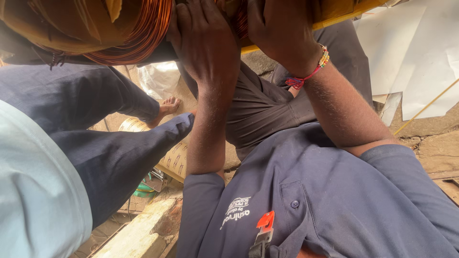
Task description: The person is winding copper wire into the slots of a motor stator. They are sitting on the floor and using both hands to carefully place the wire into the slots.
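A large copper wire coil (143, 33), partly wrapped in yellow cloth tape (62, 28), fills the top of the head view. My left hand (205, 43) presses on the coil at its middle, fingers together and curled over it. My right hand (282, 28), with a beaded and red thread bracelet (311, 71) at the wrist, grips the coil just to the right, beside a yellow strip (334, 19). The fingertips of both hands are cut off by the frame's top edge.
Another person sits at left in navy trousers (110, 143) and a light blue shirt (33, 191), a bare foot (167, 107) on the ground. A cream cylinder (177, 160) lies below it. White paper sheets (411, 52) lie at right. A stone ledge (138, 234) is at the bottom.
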